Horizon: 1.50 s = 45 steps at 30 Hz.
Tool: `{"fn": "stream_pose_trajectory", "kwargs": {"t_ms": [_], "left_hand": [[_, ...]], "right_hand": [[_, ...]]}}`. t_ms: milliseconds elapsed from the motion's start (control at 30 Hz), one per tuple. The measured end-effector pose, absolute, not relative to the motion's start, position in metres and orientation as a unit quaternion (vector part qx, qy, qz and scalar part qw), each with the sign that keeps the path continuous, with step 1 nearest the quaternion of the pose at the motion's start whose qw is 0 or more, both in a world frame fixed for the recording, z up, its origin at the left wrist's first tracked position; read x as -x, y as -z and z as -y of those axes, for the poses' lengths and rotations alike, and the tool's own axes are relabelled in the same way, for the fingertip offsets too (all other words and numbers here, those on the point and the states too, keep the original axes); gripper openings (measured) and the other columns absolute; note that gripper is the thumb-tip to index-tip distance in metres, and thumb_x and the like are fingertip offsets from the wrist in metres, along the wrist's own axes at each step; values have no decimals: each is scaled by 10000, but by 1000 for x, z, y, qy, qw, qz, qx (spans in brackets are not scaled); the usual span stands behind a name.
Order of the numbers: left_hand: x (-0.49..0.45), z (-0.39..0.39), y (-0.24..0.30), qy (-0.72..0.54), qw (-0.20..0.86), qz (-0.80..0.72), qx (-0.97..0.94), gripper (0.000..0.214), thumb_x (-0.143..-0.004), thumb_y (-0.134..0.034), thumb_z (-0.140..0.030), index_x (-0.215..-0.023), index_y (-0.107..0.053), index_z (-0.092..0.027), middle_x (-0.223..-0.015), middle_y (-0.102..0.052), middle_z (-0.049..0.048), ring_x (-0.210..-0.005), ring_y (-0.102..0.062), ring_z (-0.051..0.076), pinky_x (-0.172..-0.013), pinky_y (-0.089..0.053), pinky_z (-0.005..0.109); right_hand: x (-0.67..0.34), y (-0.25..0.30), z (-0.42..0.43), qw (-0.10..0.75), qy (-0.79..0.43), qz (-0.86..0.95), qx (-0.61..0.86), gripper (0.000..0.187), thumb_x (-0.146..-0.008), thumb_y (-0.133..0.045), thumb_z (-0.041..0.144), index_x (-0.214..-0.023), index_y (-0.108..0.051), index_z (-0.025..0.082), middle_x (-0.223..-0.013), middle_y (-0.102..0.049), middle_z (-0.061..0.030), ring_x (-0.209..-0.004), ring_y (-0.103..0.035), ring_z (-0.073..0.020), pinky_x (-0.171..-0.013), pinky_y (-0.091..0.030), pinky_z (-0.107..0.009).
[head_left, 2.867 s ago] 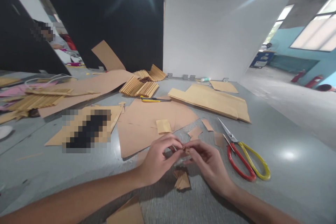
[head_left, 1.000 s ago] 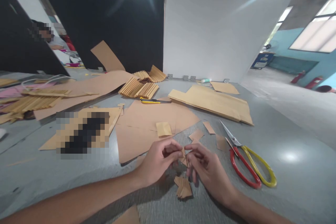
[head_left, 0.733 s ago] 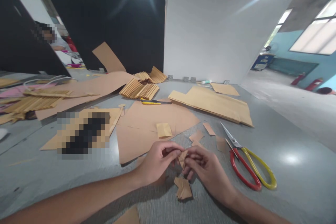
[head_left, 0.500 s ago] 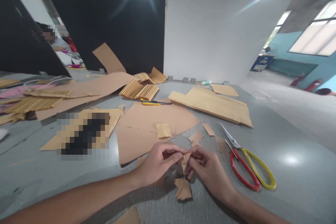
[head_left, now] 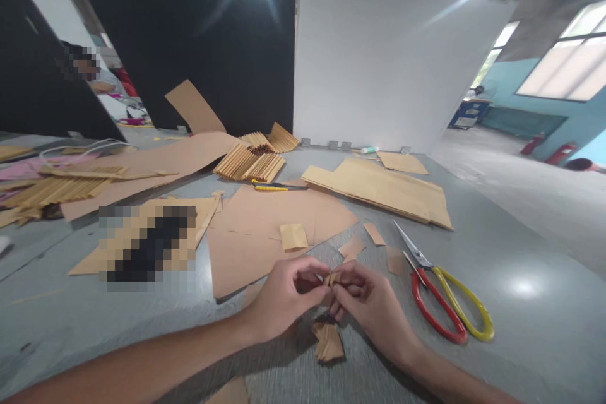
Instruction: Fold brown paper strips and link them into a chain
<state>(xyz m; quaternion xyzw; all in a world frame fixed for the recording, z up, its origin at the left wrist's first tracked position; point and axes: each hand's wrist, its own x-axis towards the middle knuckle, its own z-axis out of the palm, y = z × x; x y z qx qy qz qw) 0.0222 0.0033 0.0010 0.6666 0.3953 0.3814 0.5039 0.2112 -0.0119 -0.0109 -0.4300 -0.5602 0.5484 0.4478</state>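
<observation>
Between my two hands is a small piece of folded brown paper (head_left: 332, 278), mostly covered by fingers. My left hand (head_left: 294, 290) pinches its left side, thumb against forefinger. From the other side, my right hand (head_left: 367, 303) grips it with thumb and bent fingers. Just below them on the table lies a small stack of folded brown paper pieces (head_left: 328, 343). Several loose paper scraps, such as a small rectangle (head_left: 375, 233), lie beyond my right hand. Scissors (head_left: 428, 284) with one red and one yellow handle rest to the right, blades slightly apart.
A large brown paper sheet (head_left: 246, 265) carries a small paper square (head_left: 294, 237) and a yellow-black utility knife (head_left: 272, 186). Pleated paper bundles (head_left: 249, 162) and a folded paper stack (head_left: 379, 192) lie farther back. Black (head_left: 189, 44) and white panels (head_left: 379, 63) stand behind. A person sits far left.
My fingers have closed further over the folded paper, so less of it shows, and its lower point is now folded up or hidden. The view has shifted slightly.
</observation>
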Motion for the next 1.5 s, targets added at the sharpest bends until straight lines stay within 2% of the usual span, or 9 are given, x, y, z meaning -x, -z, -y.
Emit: {"fn": "stream_pose_trajectory", "kwargs": {"t_ms": [133,267,567,633,733,1000,1233,1367,1500], "left_hand": [[-24,2,-1,-372,461,-400,-700,179,-941,-581,-219,-1063,-708,-188,-832,-752,30,-754,-685,166,-689,-509,252],[-27,5,0,-387,398,-423,-716,154,-920,-552,-151,-958,-696,-191,-801,-725,14,-726,-668,158,-680,-491,249],[-29,4,1,-397,467,-393,-685,55,-945,-558,-212,-919,-601,-189,-762,-695,8,-685,-670,154,-636,-507,236],[-29,5,0,-397,448,-401,-694,62,-942,-569,-222,-904,-604,-187,-747,-682,4,-674,-652,149,-627,-495,230],[-28,5,-2,-399,445,-406,-692,78,-946,-575,-243,-902,-602,-184,-747,-692,8,-686,-666,151,-638,-495,230],[-25,8,-4,-387,467,-374,-702,30,-948,-535,-186,-962,-558,-200,-759,-699,2,-701,-674,148,-655,-501,237],[-26,11,-8,-399,478,-356,-697,34,-946,-545,-175,-931,-566,-196,-764,-720,-5,-709,-700,132,-659,-521,211],[-26,12,-8,-404,463,-352,-706,72,-922,-544,-134,-895,-569,-196,-749,-705,-15,-699,-701,122,-629,-516,189],[-24,12,-8,-408,478,-337,-701,90,-919,-526,-122,-912,-577,-196,-792,-726,-1,-734,-735,136,-654,-541,202]], "right_hand": [[-214,12,15,451,-491,596,447,96,-910,-656,237,-832,-646,183,-681,-695,3,-630,-697,-147,-605,-577,-229],[-214,8,19,454,-418,637,462,78,-903,-633,185,-837,-674,188,-737,-684,5,-639,-694,-138,-623,-561,-219],[-209,4,25,442,-356,667,483,91,-936,-602,224,-857,-642,205,-686,-690,10,-582,-681,-143,-568,-540,-218],[-208,4,27,436,-352,676,478,40,-928,-627,243,-919,-649,211,-701,-710,8,-601,-690,-149,-584,-549,-223],[-208,5,29,436,-365,678,465,90,-921,-646,252,-1003,-658,217,-752,-746,-4,-631,-718,-159,-613,-581,-232],[-210,6,29,463,-365,669,453,148,-951,-633,305,-950,-743,207,-698,-733,-25,-581,-722,-183,-574,-630,-272],[-211,5,33,465,-305,698,452,105,-919,-648,203,-947,-747,223,-717,-750,-5,-595,-719,-164,-604,-613,-250],[-213,5,33,473,-293,704,442,163,-910,-638,169,-1015,-745,230,-731,-750,0,-595,-706,-155,-605,-606,-252],[-215,4,31,478,-349,686,424,131,-922,-629,196,-896,-754,227,-758,-751,-23,-621,-721,-172,-593,-612,-271]]}}
